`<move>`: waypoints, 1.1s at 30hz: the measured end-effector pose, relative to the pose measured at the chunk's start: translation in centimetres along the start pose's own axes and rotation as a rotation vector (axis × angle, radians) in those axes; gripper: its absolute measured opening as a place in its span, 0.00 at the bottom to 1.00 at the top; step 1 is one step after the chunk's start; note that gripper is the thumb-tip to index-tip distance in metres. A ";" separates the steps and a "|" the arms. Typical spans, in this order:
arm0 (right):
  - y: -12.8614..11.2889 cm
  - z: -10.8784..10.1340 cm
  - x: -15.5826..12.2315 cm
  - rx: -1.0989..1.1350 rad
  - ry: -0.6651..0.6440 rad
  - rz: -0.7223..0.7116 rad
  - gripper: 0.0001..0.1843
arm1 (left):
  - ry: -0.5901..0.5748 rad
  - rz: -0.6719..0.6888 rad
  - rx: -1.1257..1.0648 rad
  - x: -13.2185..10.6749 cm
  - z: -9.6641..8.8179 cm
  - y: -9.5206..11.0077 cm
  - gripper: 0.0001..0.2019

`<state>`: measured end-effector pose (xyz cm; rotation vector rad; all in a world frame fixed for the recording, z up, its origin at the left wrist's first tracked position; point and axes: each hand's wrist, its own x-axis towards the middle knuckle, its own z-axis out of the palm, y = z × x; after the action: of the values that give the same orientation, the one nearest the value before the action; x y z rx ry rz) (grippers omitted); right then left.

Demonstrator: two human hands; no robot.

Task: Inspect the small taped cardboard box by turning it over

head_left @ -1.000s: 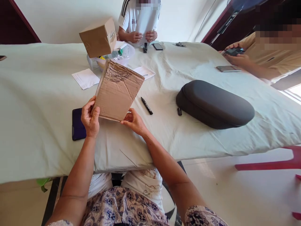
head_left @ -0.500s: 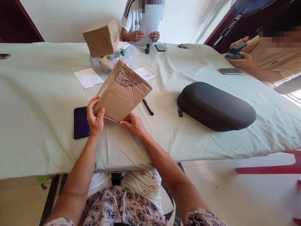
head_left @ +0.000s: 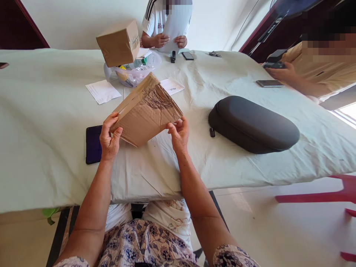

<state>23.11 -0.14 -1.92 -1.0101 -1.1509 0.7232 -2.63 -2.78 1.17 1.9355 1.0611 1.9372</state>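
A flat brown cardboard box (head_left: 147, 118) with dark scribbles near its far edge is held tilted above the table. My left hand (head_left: 110, 137) grips its left corner, thumb on the near face and fingers along the side. At the right corner my right hand (head_left: 178, 133) pinches the cardboard between thumb and fingers. A dark tablet (head_left: 93, 144) lies on the cloth beside my left hand, partly covered by it. Behind the box, a printed white paper (head_left: 172, 86) is partly hidden.
A plastic basin (head_left: 154, 63) of bottles supports a larger carton (head_left: 116, 46). Another paper (head_left: 103, 91) lies in front. A black case (head_left: 254, 124) is on the right. One person (head_left: 167, 29) holds a sheet opposite; another person (head_left: 314, 70) at right holds a dark device.
My right hand has moved from the box's near bottom edge up to its right corner. The box has turned slightly, showing more of its left side, and now covers the black marker.
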 end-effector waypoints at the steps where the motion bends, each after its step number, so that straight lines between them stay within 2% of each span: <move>1: -0.1 -0.4 0.2 0.008 0.051 -0.009 0.35 | -0.019 0.003 0.003 0.0 0.0 0.1 0.16; 3: -0.4 -1.0 0.5 0.017 0.139 0.002 0.32 | -0.047 0.006 -0.003 0.0 0.1 0.3 0.15; 6: -0.7 -1.4 0.5 0.025 0.179 0.057 0.26 | -0.052 -0.018 0.000 -0.2 0.3 0.5 0.16; 10: -0.8 -1.1 0.2 0.080 0.172 0.119 0.27 | 0.040 -0.106 0.061 -0.5 0.5 0.3 0.20; 13: -0.7 -0.7 0.0 0.093 0.144 0.098 0.28 | 0.085 -0.152 0.050 -0.5 0.7 0.2 0.22; 19: -1.0 -0.8 0.0 0.305 0.035 0.032 0.19 | 0.094 -0.178 -0.036 -0.3 0.6 0.5 0.19; 21: -1.1 -1.1 0.1 0.344 0.010 0.045 0.21 | 0.095 -0.173 -0.070 -0.3 0.5 0.4 0.18; 25: -1.4 -1.4 0.3 0.223 -0.004 0.127 0.27 | 0.100 -0.191 -0.118 -0.5 0.5 -0.1 0.18; 30: -1.5 -1.0 0.4 0.249 0.057 0.146 0.35 | 0.113 -0.315 -0.182 -0.7 0.5 -0.6 0.21; 33: -1.4 -0.9 0.5 0.290 0.057 0.166 0.35 | 0.117 -0.363 -0.231 -0.7 0.5 -0.5 0.20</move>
<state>24.11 -0.47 -0.48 -0.8801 -0.8893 0.9578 -2.27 -2.72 0.29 1.4133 1.0752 1.8870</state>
